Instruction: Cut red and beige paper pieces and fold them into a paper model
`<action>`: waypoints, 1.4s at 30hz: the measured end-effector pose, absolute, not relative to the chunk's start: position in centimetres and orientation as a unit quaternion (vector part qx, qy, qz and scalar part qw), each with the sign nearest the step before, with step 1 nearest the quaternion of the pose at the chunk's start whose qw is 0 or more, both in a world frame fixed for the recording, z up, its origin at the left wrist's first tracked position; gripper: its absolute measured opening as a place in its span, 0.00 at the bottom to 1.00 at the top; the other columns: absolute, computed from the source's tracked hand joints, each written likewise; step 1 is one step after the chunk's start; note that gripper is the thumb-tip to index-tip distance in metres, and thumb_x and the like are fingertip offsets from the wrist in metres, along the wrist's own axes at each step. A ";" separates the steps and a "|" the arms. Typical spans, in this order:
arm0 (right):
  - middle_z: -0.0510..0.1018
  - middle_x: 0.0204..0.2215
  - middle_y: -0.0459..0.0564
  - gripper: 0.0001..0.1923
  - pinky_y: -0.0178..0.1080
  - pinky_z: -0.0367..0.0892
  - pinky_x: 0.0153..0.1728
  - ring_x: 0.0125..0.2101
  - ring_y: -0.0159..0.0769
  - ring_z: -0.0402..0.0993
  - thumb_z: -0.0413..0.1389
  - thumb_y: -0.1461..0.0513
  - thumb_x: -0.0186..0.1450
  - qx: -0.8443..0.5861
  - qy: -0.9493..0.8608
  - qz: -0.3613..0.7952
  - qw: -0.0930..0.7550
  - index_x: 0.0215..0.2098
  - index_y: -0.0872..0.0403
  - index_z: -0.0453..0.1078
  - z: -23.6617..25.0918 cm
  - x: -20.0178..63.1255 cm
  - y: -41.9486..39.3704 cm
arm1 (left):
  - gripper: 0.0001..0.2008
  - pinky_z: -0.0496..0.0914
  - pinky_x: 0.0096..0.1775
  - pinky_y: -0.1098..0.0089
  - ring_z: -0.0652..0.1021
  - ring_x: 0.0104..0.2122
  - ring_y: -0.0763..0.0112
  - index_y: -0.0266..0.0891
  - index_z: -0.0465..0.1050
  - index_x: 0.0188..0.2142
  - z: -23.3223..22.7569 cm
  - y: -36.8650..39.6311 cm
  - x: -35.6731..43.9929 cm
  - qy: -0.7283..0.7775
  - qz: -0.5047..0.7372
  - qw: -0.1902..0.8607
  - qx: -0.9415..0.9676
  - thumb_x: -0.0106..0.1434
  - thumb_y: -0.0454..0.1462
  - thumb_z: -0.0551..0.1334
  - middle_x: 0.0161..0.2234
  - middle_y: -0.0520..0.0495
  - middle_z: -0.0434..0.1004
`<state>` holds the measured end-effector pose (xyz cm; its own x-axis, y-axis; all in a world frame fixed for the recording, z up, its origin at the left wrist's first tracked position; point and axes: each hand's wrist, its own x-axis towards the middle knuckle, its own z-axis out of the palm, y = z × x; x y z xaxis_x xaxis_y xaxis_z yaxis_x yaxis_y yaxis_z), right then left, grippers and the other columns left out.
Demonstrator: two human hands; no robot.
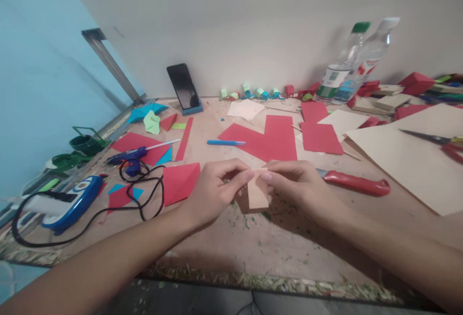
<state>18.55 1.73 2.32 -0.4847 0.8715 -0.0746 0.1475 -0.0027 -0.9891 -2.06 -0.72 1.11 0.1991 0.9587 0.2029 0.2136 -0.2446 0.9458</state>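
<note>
A small beige piece of paper (258,193) hangs between my two hands just above the wooden table (253,242). My left hand (217,192) pinches its upper left edge with thumb and fingertips. My right hand (294,187) pinches the upper right edge in the same way. The fingertips of both hands nearly meet over the top of the paper. A red-handled knife (356,183) lies just right of my right hand.
Red paper sheets (269,139) and a blue pen (226,143) lie behind my hands. A glue gun (135,156) with black cord and a blue-white tool (70,201) sit left. Two bottles (347,71), a propped phone (183,88), large beige sheets (408,156) and scissors (439,142) stand further back and right.
</note>
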 end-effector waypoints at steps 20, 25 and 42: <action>0.73 0.20 0.47 0.23 0.37 0.57 0.23 0.20 0.30 0.64 0.63 0.47 0.65 -0.425 -0.651 0.582 0.238 0.22 0.54 0.72 2.0 18.1 2.0 | 0.14 0.68 0.22 0.77 0.74 0.20 0.77 0.38 0.74 0.28 0.6 -0.1 -2.2 0.466 0.491 0.444 0.587 0.70 0.42 0.65 0.22 0.53 0.73; 0.83 0.27 0.54 0.20 0.38 0.71 0.31 0.28 0.37 0.78 0.63 0.49 0.65 -0.406 -0.630 0.620 0.231 0.27 0.56 0.79 1.9 18.1 2.1 | 0.14 0.69 0.21 0.77 0.75 0.20 0.77 0.38 0.74 0.28 0.5 0.0 -2.2 0.470 0.504 0.426 0.586 0.70 0.41 0.65 0.22 0.54 0.74; 0.85 0.31 0.55 0.15 0.37 0.72 0.31 0.29 0.36 0.78 0.66 0.52 0.64 -0.398 -0.633 0.610 0.261 0.34 0.56 0.83 1.3 18.3 2.4 | 0.13 0.68 0.24 0.76 0.73 0.20 0.78 0.38 0.75 0.29 0.5 0.6 -2.7 0.471 0.548 0.461 0.515 0.68 0.42 0.67 0.22 0.54 0.74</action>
<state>18.28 2.39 1.29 -0.5463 0.8232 -0.1546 0.1854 -0.0612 -0.9808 -2.68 0.58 0.45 -0.0449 0.9904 0.1305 -0.0193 -0.1315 0.9911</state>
